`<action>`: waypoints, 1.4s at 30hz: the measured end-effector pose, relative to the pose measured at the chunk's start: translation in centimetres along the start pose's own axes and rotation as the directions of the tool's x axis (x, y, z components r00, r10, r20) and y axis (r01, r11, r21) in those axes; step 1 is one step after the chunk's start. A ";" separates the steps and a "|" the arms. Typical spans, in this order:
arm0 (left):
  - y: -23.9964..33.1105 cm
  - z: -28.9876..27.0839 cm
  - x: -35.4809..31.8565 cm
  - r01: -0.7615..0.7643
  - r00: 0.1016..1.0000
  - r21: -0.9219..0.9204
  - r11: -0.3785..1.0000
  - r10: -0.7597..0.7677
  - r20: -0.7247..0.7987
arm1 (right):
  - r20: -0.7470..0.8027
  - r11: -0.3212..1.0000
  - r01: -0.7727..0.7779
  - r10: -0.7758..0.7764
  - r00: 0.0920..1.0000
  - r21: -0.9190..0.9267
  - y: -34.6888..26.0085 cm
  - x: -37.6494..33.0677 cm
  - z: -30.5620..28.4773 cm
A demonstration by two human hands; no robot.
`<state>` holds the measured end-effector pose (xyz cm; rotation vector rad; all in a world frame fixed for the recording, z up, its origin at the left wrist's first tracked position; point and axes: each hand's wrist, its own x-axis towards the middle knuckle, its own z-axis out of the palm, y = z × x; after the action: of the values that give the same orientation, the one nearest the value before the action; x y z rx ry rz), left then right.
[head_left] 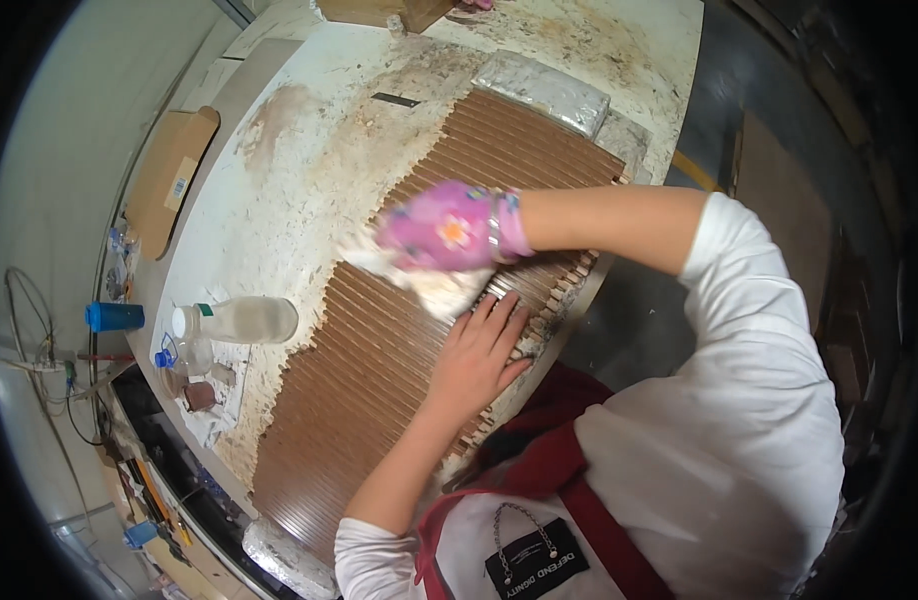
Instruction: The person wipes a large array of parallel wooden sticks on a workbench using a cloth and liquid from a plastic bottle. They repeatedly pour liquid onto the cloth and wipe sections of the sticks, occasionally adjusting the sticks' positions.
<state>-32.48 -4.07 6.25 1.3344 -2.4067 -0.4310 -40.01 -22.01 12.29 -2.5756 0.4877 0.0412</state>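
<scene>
Many narrow brown strips point(379, 340) lie side by side in a long row across the table. My right hand point(449, 230), in a pink flowered glove, is closed on a whitish cloth point(444, 295) and presses it onto the strips; the hand is slightly blurred. My left hand point(482, 350) is bare. It lies with fingers stretched out on the strips near their close edge, just beside the cloth.
A foil-wrapped block point(542, 90) sits against the far end of the row, and another wrapped block point(289, 560) against the near end. To the left stand a large clear bottle point(249, 320), a blue cup point(116, 317) and a cardboard piece point(179, 185). A dark flat bar point(396, 99) lies beyond the strips.
</scene>
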 end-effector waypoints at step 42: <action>-0.6 3.6 0.3 0.055 0.998 0.063 0.996 -0.055 -0.006 | 0.181 0.759 0.535 -0.506 0.844 -0.372 7.1 2.7 5.4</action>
<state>-33.82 -4.28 2.81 1.4302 -2.4037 -0.3688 -39.63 -25.95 3.84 -3.0180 -0.3257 0.0402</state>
